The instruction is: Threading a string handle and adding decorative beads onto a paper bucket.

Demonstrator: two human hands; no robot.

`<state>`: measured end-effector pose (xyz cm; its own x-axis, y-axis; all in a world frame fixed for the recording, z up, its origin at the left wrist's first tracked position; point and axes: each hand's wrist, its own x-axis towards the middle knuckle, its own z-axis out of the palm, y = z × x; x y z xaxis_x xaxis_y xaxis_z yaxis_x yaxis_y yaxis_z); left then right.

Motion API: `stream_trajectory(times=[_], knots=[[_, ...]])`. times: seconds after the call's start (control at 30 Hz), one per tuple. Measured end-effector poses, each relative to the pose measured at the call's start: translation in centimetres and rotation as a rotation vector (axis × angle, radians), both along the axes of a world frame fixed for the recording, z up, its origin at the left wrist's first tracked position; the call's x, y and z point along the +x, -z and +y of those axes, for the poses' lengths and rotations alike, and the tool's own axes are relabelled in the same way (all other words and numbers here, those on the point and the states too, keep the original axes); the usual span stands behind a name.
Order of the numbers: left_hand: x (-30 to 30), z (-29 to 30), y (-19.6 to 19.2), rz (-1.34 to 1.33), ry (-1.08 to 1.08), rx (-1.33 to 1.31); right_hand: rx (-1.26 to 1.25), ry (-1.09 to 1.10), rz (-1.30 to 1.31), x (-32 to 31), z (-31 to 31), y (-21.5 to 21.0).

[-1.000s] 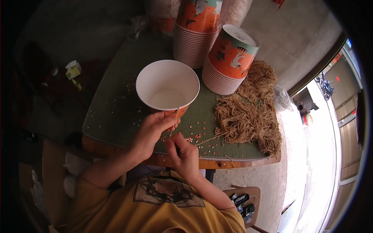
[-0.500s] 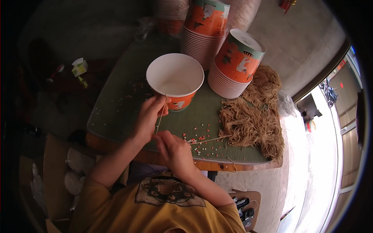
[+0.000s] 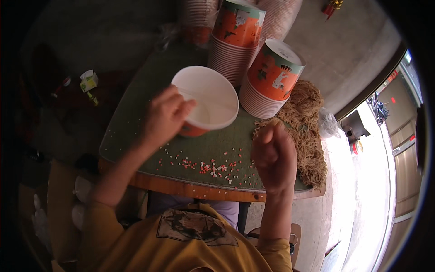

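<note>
A white-lined paper bucket [image 3: 213, 102] with an orange outside tilts on the green table. My left hand [image 3: 166, 113] is closed at its left rim, its fingertips over the opening. Whether a strand of twine is also in those fingers, I cannot tell. Off to the right, my right hand [image 3: 275, 156] is raised over the table, its fingers curled and slightly blurred. It is in front of the bundle of tan twine [image 3: 306, 147] and hides part of it; what it holds, if anything, does not show.
Small white and orange beads [image 3: 215, 168] lie scattered along the near part of the table [image 3: 149, 122]. Behind the bucket stand stacks of upside-down paper buckets [image 3: 274, 75] [image 3: 235, 34]. A clear plastic bag [image 3: 328, 123] is beside the twine. Cardboard boxes [image 3: 63, 204] are at lower left.
My right hand has moved away from the left, over to the twine. My left hand has risen along the bucket's rim, and the bucket leans more. The strand between my hands no longer shows.
</note>
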<state>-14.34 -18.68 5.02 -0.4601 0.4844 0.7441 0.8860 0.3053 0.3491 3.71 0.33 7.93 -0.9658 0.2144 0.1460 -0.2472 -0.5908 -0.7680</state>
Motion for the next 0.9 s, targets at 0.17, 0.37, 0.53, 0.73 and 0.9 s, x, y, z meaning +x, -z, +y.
stream_trajectory(times=[0.17,0.37,0.53,0.73,0.9], knots=[[-6.4,-4.9,-1.9,0.037,0.238,-0.262,-0.666,-0.224,0.010,-4.5,0.4,2.5],[-3.3,-3.9,-1.8,0.228,0.037,-0.124,-0.850,-0.255,0.010,-6.9,-1.1,4.3],[8.9,-2.2,1.1,-0.435,0.230,0.115,-0.907,-0.262,0.062,-7.2,-3.0,3.7],[10.4,-0.2,3.1,-1.362,0.428,0.126,-0.756,-0.142,0.062,-6.1,-3.2,3.9],[9.6,-0.8,3.6,-1.315,0.439,0.028,-0.802,-0.075,0.022,-5.3,-1.4,5.9]])
